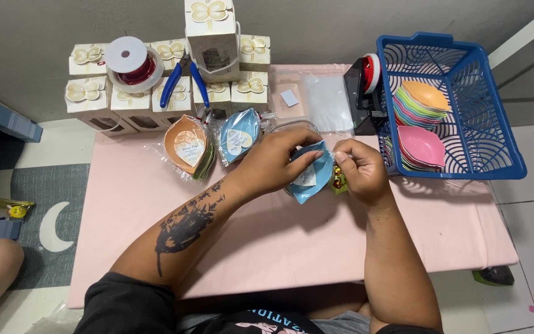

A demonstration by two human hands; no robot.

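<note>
The blue leaf-shaped dish (312,175) is held above the middle of the pink surface (292,241), sheathed in a clear plastic wrapper with a white heart-shaped card against its face. The left hand (273,162) closes its grip over the dish's upper left edge, and the right hand (361,170) pinches the wrapper's gathered end at the dish's right tip, where something small, gold and shiny (339,180) shows; what it is I cannot tell.

Judging by how things lie, this dish is bagged and carded, but its end does not yet look tied off. Just left of the held dish lie two finished-looking pieces: a wrapped blue dish (240,135) and, beyond it, a wrapped orange dish (188,147).

To the right of the held dish stands a blue plastic basket (495,148) holding a stack of bare coloured dishes (420,102) and a pink dish (421,146), so plenty appears left to wrap.

Behind the held dish, along the wall, stand cream gift boxes (217,37), with a spool of red wire (130,63) and blue-handled pliers (183,77) resting on them. A tape dispenser (366,86) sits just left of the basket.
</note>
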